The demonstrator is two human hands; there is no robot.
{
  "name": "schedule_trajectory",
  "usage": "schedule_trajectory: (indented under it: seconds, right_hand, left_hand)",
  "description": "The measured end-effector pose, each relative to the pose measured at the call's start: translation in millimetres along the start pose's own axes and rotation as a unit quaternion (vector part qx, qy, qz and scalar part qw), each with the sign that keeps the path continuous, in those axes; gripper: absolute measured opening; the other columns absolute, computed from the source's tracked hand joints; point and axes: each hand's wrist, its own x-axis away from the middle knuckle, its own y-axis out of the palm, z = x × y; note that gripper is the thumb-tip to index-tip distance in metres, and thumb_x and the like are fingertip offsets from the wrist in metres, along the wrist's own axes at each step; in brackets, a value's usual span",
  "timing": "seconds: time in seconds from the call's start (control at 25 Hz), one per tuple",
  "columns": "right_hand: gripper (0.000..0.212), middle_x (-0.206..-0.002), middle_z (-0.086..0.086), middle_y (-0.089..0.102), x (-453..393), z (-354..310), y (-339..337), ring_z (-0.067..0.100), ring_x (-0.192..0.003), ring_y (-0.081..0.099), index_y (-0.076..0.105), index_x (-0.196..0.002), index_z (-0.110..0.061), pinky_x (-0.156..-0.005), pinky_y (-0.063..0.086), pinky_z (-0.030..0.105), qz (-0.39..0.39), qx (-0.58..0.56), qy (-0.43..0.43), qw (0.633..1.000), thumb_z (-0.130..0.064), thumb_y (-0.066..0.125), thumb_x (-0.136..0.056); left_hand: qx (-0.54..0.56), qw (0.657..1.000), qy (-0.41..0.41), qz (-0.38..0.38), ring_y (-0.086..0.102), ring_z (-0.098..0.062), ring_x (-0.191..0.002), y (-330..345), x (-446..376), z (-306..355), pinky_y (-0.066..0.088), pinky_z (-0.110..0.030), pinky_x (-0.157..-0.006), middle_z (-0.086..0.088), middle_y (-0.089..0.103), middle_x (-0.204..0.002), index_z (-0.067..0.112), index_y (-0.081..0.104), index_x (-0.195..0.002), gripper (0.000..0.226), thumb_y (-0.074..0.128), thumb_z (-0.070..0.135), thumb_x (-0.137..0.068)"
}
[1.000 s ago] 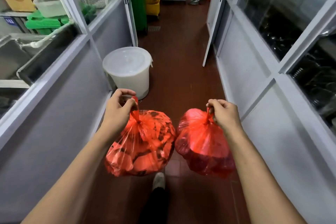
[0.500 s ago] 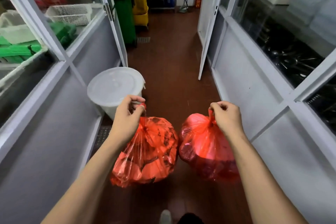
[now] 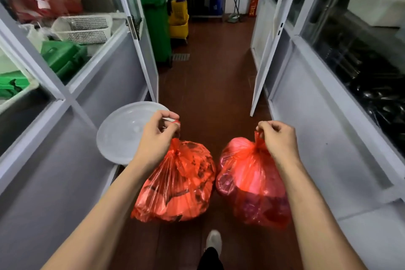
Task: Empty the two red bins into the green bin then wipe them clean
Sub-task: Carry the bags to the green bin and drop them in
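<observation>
The person stood in a narrow corridor with red-brown floor (image 3: pixel 210 76), arms out in front, one tied red bag in each hand. The left hand (image 3: pixel 156 138) had its fingers curled round the knotted neck of the left bag (image 3: pixel 175 184), pinching a twist of red plastic near the fingertips; the bag hung clear of the floor, stuffed with crumpled red and dark scraps. The right hand (image 3: pixel 277 140) was closed tight on the knot of the right bag (image 3: pixel 249 182), which hung just beside the other, the two nearly touching, its contents darker and harder to make out. The green bin (image 3: pixel 156 26) stood well ahead on the left, past the open door (image 3: pixel 140 39), with a yellow mop bucket (image 3: pixel 179 18) just beside it; whether its lid was up could not be told. A lidded white tub (image 3: pixel 122 133) sat low by the left wall, close under the left hand. The red bins themselves were not in view. Judged from this, the bags looked already lifted out of the bins and were being carried to the green bin, so the emptying was perhaps halfway done: the drop into the green bin remained, and after it the whole of the wiping. No cloth was visible anywhere.
</observation>
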Motion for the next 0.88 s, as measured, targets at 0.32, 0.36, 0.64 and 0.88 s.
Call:
schedule_trajectory:
  seconds: [0.32, 0.36, 0.64, 0.88]
  right_hand:
    - [0.018, -0.055, -0.001, 0.063, -176.5, -34.6, 60.6, 0.017, -0.057, 0.056, 0.071, -0.064, -0.021, -0.063, 0.047, 0.038, -0.037, 0.000, 0.003, 0.999, -0.034, 0.062, -0.072]
    - [0.018, -0.055, -0.002, 0.062, -195.2, -38.7, 67.0, 0.016, -0.056, 0.055, 0.070, -0.063, -0.021, -0.063, 0.046, 0.036, -0.039, 0.003, 0.001, 0.999, -0.031, 0.062, -0.075]
    - [0.021, -0.060, 0.001, 0.066, -338.6, -63.4, 127.9, 0.016, -0.059, 0.058, 0.069, -0.060, -0.022, -0.064, 0.047, 0.036, -0.040, 0.007, 0.001, 0.999, -0.033, 0.062, -0.077]
    - [0.027, -0.068, 0.014, 0.070, -456.1, -90.3, 190.2, 0.018, -0.058, 0.059, 0.065, -0.057, -0.014, -0.061, 0.047, 0.035, -0.035, 0.015, 0.004, 0.999, -0.022, 0.064, -0.083]
  left_hand:
    - [-0.034, 0.999, -0.001, 0.034, 0.057, -0.022, -0.075, 48.8, -171.1, 6.2, 0.048, -0.023, -0.069, -0.035, 0.060, -0.090, 0.011, 0.064, -0.103, 0.014, 0.059, 0.001, -0.095]
    - [-0.032, 0.999, 0.001, 0.036, 0.058, -0.026, -0.075, 52.9, -191.2, 6.7, 0.050, -0.028, -0.072, -0.035, 0.060, -0.091, 0.011, 0.064, -0.103, 0.014, 0.058, 0.001, -0.095]
    - [-0.034, 0.998, 0.021, 0.042, 0.059, -0.018, -0.074, 88.0, -341.4, 1.0, 0.048, -0.019, -0.072, -0.033, 0.062, -0.088, 0.004, 0.064, -0.106, 0.014, 0.058, -0.002, -0.094]
    - [-0.022, 1.000, 0.006, 0.012, 0.057, -0.005, -0.066, 115.2, -471.9, -3.0, 0.045, -0.012, -0.067, -0.008, 0.057, -0.071, 0.007, 0.063, -0.105, 0.015, 0.057, -0.003, -0.095]
